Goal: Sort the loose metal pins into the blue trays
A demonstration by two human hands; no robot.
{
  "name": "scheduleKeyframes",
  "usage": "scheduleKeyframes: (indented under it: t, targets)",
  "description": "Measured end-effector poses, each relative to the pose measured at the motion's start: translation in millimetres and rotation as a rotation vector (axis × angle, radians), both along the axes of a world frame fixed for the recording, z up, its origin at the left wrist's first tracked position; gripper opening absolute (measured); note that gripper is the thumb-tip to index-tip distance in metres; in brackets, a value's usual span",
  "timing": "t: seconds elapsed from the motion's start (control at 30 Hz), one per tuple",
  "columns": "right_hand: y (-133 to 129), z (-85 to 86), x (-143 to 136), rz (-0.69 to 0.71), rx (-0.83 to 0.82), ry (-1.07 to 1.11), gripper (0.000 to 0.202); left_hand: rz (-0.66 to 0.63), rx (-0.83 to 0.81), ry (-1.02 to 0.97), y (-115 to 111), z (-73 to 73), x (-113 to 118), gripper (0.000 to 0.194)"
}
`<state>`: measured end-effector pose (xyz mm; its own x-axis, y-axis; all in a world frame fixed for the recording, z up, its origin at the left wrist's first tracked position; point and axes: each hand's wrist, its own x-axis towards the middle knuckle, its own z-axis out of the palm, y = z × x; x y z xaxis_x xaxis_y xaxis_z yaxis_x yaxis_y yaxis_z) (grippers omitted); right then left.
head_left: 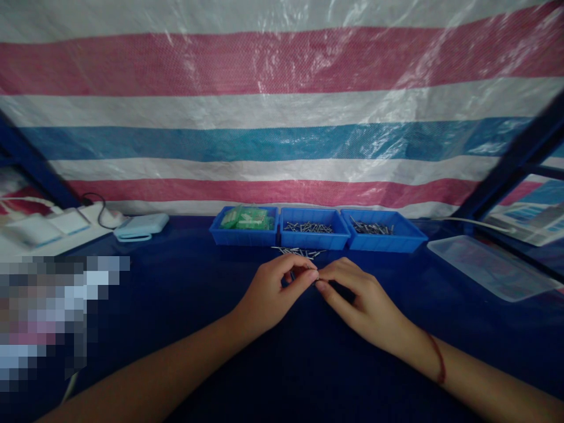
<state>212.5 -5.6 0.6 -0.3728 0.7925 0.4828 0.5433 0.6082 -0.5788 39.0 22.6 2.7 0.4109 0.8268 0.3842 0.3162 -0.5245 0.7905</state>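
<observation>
My left hand [275, 288] and my right hand [359, 294] meet fingertip to fingertip above the dark blue table [282, 376]. Both are closed in a pinch around something small between them, mostly hidden by the fingers and too small to name. Just beyond the fingertips lies a loose pile of thin metal pins [302, 253]. Behind that pile stands a blue bin [315, 240] with many similar metal pieces inside. A red cord circles my right wrist.
A left blue bin [244, 237] holds green packets [249, 218]; a right blue bin [388, 242] holds metal pieces. A clear plastic lid [489, 267] lies at right. A pale blue case [143, 225] and a white power strip [57, 229] sit at left. Striped sheeting [264, 141] hangs behind.
</observation>
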Motion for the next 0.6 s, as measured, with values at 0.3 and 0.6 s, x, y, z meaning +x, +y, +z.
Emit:
scheduleKeyframes:
  t: [0.3, 0.6]
  targets:
    - [2.7, -5.6, 1.3, -0.054, 0.043, 0.024, 0.009, -0.008, 0.030, -0.013, 1.2, -1.0, 0.8, 0.009]
    - [4.1, -7.2, 2.6, -0.127, 0.077, 0.052, 0.008, 0.003, 0.087, -0.038, 2.2, -3.7, 1.5, 0.009]
